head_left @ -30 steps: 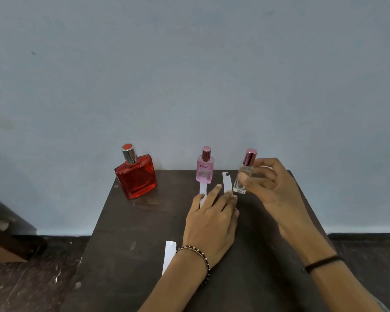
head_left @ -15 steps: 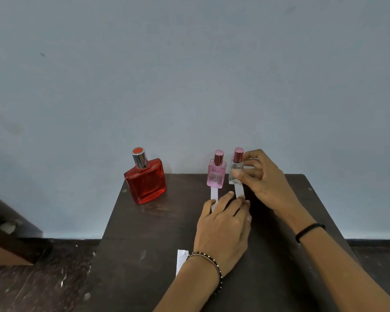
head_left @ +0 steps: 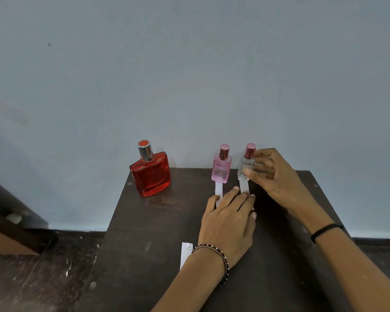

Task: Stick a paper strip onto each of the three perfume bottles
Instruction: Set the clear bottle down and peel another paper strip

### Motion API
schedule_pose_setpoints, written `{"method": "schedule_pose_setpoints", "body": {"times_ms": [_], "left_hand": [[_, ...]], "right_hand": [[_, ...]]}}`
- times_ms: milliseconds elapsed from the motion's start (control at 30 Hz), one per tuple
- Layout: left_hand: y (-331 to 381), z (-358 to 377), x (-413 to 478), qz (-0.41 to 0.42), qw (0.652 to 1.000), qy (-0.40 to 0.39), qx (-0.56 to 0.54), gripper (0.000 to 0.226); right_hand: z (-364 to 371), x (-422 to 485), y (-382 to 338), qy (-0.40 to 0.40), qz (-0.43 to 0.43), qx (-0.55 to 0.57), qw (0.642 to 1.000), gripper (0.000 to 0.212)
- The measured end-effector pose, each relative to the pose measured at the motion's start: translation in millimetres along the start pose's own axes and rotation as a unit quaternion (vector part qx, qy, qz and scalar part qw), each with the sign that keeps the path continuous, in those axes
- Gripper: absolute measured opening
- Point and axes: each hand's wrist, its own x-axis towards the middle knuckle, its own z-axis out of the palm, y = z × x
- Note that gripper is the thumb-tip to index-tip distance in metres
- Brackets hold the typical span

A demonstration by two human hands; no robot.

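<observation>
Perfume bottles stand along the back edge of our dark table (head_left: pixel 144 255): the red bottle (head_left: pixel 151 176) apart at the left, the pink bottle (head_left: pixel 221 168) and the clear bottle (head_left: pixel 246 166) side by side. Our right hand (head_left: pixel 277 179) pinches the clear bottle upright, thumb in front, fingers behind. Its paper strip (head_left: pixel 244 186) runs from the bottle's foot straight toward us, long axis front to back, and our left hand (head_left: pixel 230 219) lies flat on its near end, fingers spread, gripping nothing. The pink bottle's strip (head_left: pixel 218 190) runs parallel just beside it; a third strip (head_left: pixel 186 252) lies near our left wrist, well apart from the red bottle.
</observation>
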Motion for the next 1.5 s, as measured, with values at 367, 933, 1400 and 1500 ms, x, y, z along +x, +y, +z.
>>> {"method": "schedule_pose_setpoints", "body": {"times_ms": [367,933,1400,1500], "left_hand": [[1.9,-23.8,-14.8,-0.005,0.998,0.053,-0.03,0.041],[-48.3,-97.7,-135.1,-0.165,0.954,0.048,-0.246,0.044],[-56.6,-95.4,-121.2,-0.111,0.975,-0.002,-0.192,0.045],[-57.6,-94.4,-121.3,-0.099,0.979,0.001,-0.177,0.042]], "right_hand": [[-5.6,-41.7,3.0,0.029,0.073,-0.03,0.996,0.068],[75.4,-171.6,-73.8,-0.24,-0.122,-0.181,0.946,0.066],[80.1,-158.1,-65.6,-0.174,-0.186,-0.212,0.943,0.04],[80.6,-158.2,-66.7,-0.139,-0.191,-0.195,0.952,0.034]]}}
